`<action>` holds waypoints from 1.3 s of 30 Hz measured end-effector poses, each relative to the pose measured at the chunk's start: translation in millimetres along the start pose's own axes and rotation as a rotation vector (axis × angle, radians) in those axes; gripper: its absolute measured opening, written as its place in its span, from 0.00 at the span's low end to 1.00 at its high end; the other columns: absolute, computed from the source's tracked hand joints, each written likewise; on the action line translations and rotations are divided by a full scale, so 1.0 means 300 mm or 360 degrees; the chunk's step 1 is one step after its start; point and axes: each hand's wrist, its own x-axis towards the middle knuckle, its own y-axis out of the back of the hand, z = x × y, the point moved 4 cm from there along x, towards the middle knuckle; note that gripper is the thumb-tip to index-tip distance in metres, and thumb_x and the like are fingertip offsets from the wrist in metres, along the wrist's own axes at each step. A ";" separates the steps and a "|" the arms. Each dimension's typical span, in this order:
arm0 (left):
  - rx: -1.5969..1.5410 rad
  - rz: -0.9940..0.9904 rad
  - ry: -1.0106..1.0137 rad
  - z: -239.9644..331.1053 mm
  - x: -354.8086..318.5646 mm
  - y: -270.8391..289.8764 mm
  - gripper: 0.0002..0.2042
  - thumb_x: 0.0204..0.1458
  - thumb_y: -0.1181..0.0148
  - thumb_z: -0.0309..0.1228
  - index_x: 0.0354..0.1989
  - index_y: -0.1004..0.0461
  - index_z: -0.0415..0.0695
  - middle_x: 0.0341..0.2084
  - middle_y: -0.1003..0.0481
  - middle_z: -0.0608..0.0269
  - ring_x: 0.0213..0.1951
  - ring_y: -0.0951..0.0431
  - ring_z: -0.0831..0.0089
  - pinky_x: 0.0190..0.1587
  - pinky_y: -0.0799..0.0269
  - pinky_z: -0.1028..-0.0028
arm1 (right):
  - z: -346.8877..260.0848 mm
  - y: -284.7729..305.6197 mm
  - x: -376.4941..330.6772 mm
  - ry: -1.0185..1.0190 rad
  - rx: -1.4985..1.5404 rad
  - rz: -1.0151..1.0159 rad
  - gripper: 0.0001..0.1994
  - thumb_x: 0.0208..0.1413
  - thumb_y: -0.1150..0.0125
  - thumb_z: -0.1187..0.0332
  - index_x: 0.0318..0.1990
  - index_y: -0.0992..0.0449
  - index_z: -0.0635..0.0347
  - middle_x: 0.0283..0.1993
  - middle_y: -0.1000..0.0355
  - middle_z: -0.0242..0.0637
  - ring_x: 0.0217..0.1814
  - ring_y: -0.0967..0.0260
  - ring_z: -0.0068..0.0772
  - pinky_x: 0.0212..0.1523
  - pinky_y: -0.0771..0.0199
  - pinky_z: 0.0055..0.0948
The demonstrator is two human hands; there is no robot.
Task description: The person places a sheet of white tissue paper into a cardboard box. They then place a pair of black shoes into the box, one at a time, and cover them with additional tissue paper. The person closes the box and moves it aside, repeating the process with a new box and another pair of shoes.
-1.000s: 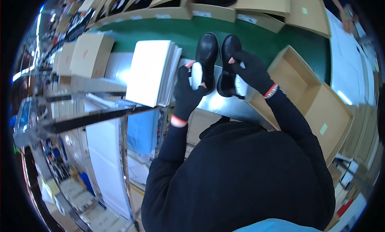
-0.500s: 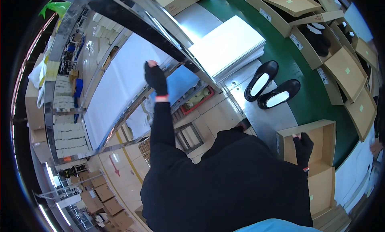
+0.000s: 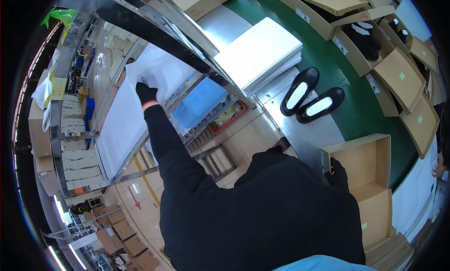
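My left hand, in a black fingerless glove, reaches out over the shelf on the left. Its fingers are closed on a sheet of thin white paper, which rises and creases around them. At the lower right my right hand, gloved in black too, grips the near left wall of an open cardboard shoe box. Part of its fingers is hidden by the dark glove and the box wall. A pair of black shoes with white insoles lies beyond the box, across the metal edge and the green belt.
A stack of white paper rests on the metal ledge. Several open shoe boxes, some with black shoes, line the belt's far side. A black metal post crosses above the shelf. A blue sheet lies below it.
My left hand has moved left and taken hold of the white paper, lifting it. My right hand has moved left from inside the box to its wall.
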 end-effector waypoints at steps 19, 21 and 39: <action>-0.2776 -0.3839 -0.1230 2.315 -0.600 0.382 0.13 0.62 0.48 0.35 0.48 0.29 0.40 0.38 0.26 0.63 0.40 0.28 0.76 0.45 0.34 0.77 | -0.303 0.430 -0.042 -0.0177 0.0916 0.0710 0.26 0.53 0.36 0.58 0.54 0.31 0.69 0.50 0.29 0.38 0.53 0.35 0.28 0.56 0.37 0.29; -0.2782 -0.3187 -0.1323 2.333 -0.458 0.372 0.15 0.58 0.44 0.35 0.49 0.29 0.39 0.40 0.26 0.63 0.43 0.28 0.76 0.45 0.33 0.74 | -0.166 0.536 -0.195 -0.0218 0.1323 0.0934 0.26 0.53 0.36 0.59 0.54 0.32 0.68 0.48 0.29 0.37 0.49 0.33 0.29 0.51 0.33 0.29; -0.1028 -0.1844 -0.2372 2.497 -0.500 -0.184 0.56 0.20 0.20 0.42 0.64 0.46 0.44 0.55 0.35 0.50 0.58 0.33 0.52 0.59 0.38 0.65 | 0.255 0.556 -1.277 -0.1028 0.0952 0.1950 0.31 0.54 0.41 0.59 0.63 0.38 0.67 0.60 0.34 0.44 0.60 0.37 0.34 0.62 0.42 0.30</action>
